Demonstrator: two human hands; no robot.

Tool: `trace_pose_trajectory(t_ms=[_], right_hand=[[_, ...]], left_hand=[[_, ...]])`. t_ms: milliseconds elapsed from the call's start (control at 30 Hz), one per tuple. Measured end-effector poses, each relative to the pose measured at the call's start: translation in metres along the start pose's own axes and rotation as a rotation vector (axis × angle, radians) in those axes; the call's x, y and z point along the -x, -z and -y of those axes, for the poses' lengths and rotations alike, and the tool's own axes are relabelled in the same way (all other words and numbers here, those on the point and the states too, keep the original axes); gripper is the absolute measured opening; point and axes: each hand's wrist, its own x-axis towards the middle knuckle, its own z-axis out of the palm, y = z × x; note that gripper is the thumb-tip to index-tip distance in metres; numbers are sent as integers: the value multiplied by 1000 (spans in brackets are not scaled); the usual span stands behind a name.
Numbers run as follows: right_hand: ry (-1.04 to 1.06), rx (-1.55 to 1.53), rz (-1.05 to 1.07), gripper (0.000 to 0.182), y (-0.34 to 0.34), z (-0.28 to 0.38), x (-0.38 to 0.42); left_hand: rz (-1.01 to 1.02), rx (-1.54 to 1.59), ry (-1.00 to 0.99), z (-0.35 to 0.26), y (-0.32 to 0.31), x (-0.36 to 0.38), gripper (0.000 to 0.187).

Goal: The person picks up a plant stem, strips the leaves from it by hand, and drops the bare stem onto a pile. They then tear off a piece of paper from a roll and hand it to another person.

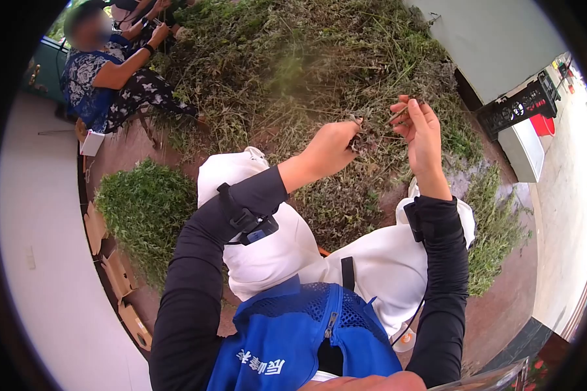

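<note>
My left hand [329, 148] is closed round a small bunch of dark, dry plant sprigs [365, 138] in front of my knees. To its right, my right hand [419, 129] is raised, its thumb and fingers pinching a thin stem [398, 115]. A gap separates the two hands. Beneath and beyond them spreads a large heap of cut green and brownish plants [261, 85], which reaches down between my legs.
A green plant pile [147, 212] lies at the left, another [496, 228] at the right. Co-workers [107, 78] sit at the upper left. Cardboard pieces [119, 274] line the left wall. A white box [523, 151] and red bucket [542, 125] stand at the right.
</note>
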Motion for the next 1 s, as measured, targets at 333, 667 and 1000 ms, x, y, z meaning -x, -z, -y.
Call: trace_pose_trajectory(t_ms=[333,667,1000], right_hand=[[-52,110,-9,22,-5,-3,8],[-109,50,16,24,5,1,2],[-109,8,-62,22,31,7,-5]], left_hand=[[-64,-21,-151,-17,-3,-9,23],[-196,-100,-336,-3,-11,-15,14],[-251,446,1,7,6,4,25]])
